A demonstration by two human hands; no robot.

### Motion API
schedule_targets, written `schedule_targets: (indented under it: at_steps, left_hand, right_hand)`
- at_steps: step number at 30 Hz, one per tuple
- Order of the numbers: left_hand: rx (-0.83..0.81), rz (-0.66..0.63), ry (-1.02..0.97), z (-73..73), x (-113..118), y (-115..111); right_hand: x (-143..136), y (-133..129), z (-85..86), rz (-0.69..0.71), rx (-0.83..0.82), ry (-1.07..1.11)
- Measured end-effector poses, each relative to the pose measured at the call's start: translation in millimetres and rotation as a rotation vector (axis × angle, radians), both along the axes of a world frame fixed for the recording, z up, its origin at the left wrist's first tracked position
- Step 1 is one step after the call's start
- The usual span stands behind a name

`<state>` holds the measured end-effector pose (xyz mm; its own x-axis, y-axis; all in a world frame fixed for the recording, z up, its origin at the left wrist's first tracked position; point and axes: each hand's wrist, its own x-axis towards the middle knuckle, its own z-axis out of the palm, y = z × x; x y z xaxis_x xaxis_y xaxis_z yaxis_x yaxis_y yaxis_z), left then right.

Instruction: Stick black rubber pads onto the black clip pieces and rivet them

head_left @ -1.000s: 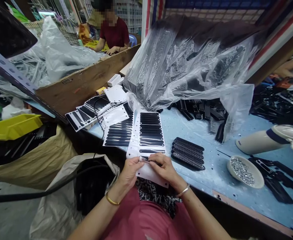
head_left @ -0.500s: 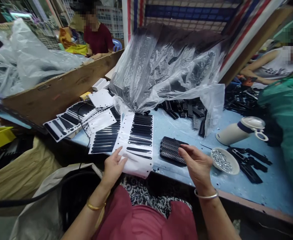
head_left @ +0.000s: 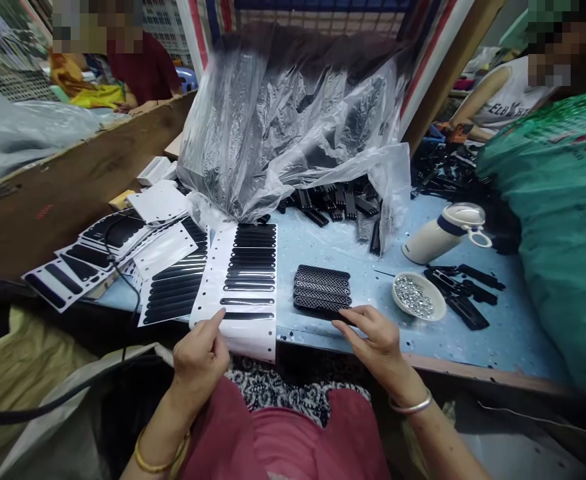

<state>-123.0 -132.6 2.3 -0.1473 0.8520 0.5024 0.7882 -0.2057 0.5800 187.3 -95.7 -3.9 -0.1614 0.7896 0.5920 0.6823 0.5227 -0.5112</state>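
My left hand (head_left: pixel 201 352) is at the left edge of a white sheet (head_left: pixel 247 343) bearing rows of glossy black strips. Its fingers are curled, and the index fingertip meets the left end of the lowest strip (head_left: pixel 250 316); what lies between finger and thumb is hidden. To the right, several black perforated bars (head_left: pixel 321 285) lie side by side on the blue table. My right hand (head_left: pixel 375 337) pinches the near right corner of this group with thumb and index finger. A white bowl (head_left: pixel 439 312) of small shiny metal pieces stands beyond that hand.
More strip sheets (head_left: pixel 175 290) overlap on the left, with a black cable (head_left: pixel 123 270) across them. Clear plastic (head_left: pixel 297 127) covers black parts at the back. A cream bottle (head_left: pixel 430 241) and loose black parts (head_left: pixel 465 293) are on the right. Other people sit around.
The camera view has shifted right. My left hand has curled its fingers at the sheet. My right hand has moved from the bars' right side to their near corner.
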Motion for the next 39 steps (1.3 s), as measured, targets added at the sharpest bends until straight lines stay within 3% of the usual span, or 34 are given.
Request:
schedule_targets:
  at_steps: [3,7,10,14,22,25,28,31,34,39]
  left_hand:
    - [-0.137,-0.122,-0.311,12.5,39,6]
    - [-0.593,-0.360,-0.787,17.2,87,22]
    - [-0.809,-0.453,-1.029,15.5,101,34]
    - [-0.854,-0.447,-1.159,11.8,101,44]
    - [-0.912,-0.445,-1.109,8.1,104,52]
    - [-0.807,-0.345,-1.020,4.0,96,57]
    - [-0.594,-0.227,-0.883,-1.4,88,63]
    - [-0.455,-0.213,-0.668,-7.4,88,71]
    - [-0.430,-0.241,-0.559,-13.4,94,76]
    - [-0.465,-0.231,-0.550,-19.8,97,73]
  right_hand:
    - [-11,-2,3.6,0.059,-0.014,0.033]
    - [-24,-9,11.3,0.143,-0.027,0.034]
    - [-21,-16,14.7,0.175,-0.076,0.044]
    - [-5,-21,15.2,0.172,-0.137,0.131]
    - [0,-13,11.2,0.146,-0.095,0.071]
    - [8,-11,14.7,0.079,-0.105,0.053]
    - [24,-7,18.0,0.010,-0.141,0.052]
    - [37,2,15.0,-0.024,-0.211,0.064]
    - [38,12,5.8,0.000,-0.218,0.064]
    - [34,14,-2.2,0.108,-0.255,0.014]
